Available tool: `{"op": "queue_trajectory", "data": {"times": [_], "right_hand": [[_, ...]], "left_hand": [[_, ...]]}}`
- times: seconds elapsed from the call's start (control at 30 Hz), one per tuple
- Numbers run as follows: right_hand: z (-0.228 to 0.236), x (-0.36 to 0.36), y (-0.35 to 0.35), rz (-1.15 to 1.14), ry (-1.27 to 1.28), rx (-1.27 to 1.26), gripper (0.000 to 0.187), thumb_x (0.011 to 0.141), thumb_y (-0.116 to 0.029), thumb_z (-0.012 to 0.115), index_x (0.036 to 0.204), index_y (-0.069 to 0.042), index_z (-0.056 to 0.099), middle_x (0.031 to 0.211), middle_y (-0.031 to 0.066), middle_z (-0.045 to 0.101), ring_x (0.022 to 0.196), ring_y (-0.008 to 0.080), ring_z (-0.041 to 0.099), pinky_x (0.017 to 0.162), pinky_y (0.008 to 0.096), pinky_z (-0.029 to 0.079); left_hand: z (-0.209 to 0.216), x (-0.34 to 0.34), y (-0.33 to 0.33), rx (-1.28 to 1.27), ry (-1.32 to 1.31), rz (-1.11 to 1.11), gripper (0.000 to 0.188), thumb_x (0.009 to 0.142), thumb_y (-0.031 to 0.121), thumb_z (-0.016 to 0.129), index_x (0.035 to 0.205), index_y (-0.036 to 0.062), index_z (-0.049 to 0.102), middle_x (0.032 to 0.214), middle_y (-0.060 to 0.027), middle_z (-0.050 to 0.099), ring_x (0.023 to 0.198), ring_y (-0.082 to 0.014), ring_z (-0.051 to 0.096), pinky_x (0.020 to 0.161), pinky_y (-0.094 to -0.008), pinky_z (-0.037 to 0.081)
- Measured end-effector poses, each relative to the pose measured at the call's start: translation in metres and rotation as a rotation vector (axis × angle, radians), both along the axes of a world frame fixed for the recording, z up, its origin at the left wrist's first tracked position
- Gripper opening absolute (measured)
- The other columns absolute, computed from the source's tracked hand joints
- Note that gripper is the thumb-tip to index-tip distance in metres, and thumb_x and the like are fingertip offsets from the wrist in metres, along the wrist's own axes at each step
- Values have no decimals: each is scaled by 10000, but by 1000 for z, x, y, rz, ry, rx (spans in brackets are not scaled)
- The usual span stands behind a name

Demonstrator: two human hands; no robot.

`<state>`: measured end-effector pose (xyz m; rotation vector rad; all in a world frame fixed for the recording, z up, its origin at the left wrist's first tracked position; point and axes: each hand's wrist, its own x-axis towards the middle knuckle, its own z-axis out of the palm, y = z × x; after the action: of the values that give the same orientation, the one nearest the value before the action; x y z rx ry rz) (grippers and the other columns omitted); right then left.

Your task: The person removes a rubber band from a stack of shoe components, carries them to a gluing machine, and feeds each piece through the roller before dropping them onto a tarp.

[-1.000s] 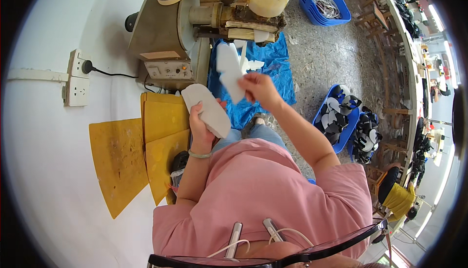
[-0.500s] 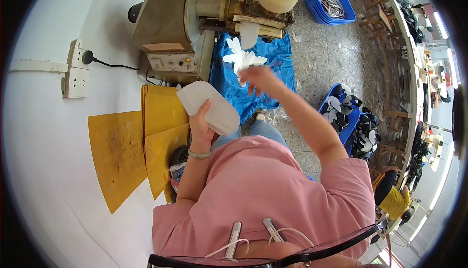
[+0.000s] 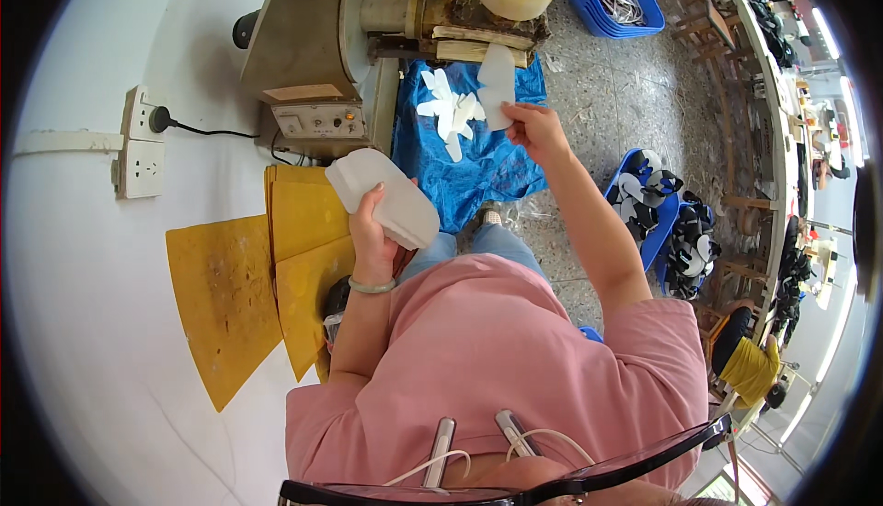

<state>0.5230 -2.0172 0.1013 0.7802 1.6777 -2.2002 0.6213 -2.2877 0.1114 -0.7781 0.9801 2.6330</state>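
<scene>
White wall and yellow sheets (image 3: pixel 225 294) sit at left as I watch. Left hand (image 3: pixel 372 230) clasps a white insole stack (image 3: pixel 382 195); right hand (image 3: pixel 533 127) pinches one white sheet (image 3: pixel 497 85) over the blue tarp (image 3: pixel 474 166). Blue crates (image 3: pixel 648 216) hold dark shoe pieces.

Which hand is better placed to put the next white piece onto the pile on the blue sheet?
Probably the right hand: it is stretched out, holding a white piece beside the pile on the blue sheet. The left hand is close to the body, gripping a stack of white pieces.
</scene>
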Motion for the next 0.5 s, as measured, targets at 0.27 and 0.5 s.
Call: {"op": "queue_trajectory", "data": {"times": [0.27,0.5], "right_hand": [[1,16,-1,32,51,-82,248,834,-171,640,936,52,603,680,74,608,479,121,541,433,233,418],[4,25,-5,37,45,-78,243,841,-183,636,951,32,604,680,48,602,495,101,538,449,220,421]], "left_hand": [[0,4,-3,-39,24,38,467,812,109,532,1219,-59,381,1033,-230,571,932,-349,608,795,-424,502],[4,5,2,-28,18,20,469,813,108,533,1222,-62,381,1020,-230,577,922,-348,611,791,-423,504]]}}
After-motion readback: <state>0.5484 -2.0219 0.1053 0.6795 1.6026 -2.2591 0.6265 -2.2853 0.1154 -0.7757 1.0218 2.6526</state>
